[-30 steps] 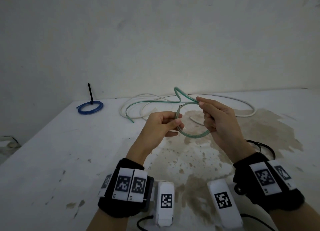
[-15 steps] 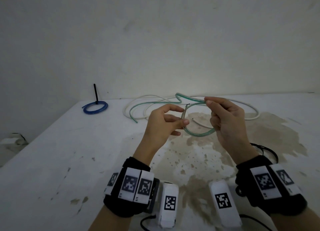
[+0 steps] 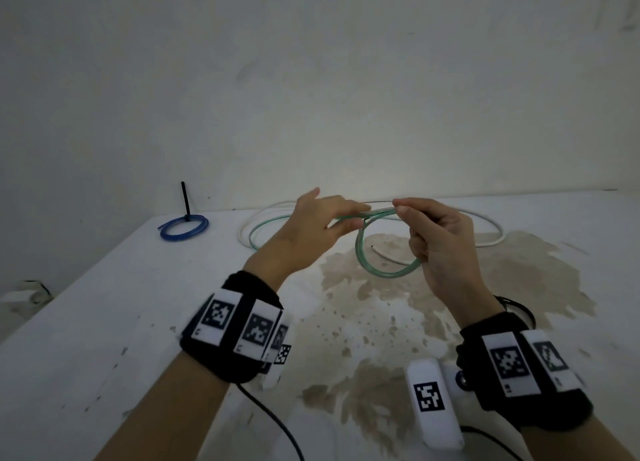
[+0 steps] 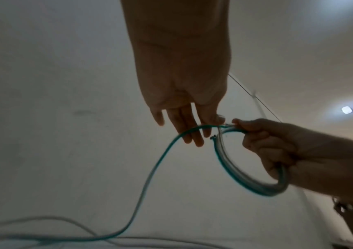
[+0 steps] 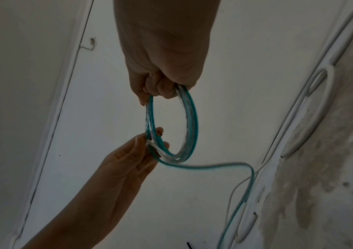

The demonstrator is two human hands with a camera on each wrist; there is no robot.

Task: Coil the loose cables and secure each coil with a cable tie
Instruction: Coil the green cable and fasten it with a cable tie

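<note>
A green cable (image 3: 384, 274) is partly wound into a small coil held above the white table (image 3: 104, 322). My right hand (image 3: 436, 249) grips the coil's right side, fingers curled round its strands (image 5: 192, 121), thumb and forefinger at the top. My left hand (image 3: 325, 218) pinches the cable at the coil's top left between thumb and nearly straight fingers (image 4: 190, 134). The cable's free length (image 4: 149, 176) trails from there down to the table. A cut end (image 4: 212, 138) sticks out at the coil's left.
A blue coil (image 3: 180, 238) with an upright black tie (image 3: 185, 201) lies at the far left by the wall. A loose white cable (image 3: 491, 239) sprawls along the back of the table. Black ties (image 3: 519, 308) lie beside my right wrist. A brown stain (image 3: 485, 287) covers the middle.
My left hand has moved up and right, bringing the raised bend of green cable flat onto the coil's top. Its fingers have straightened. My right hand keeps its grip.
</note>
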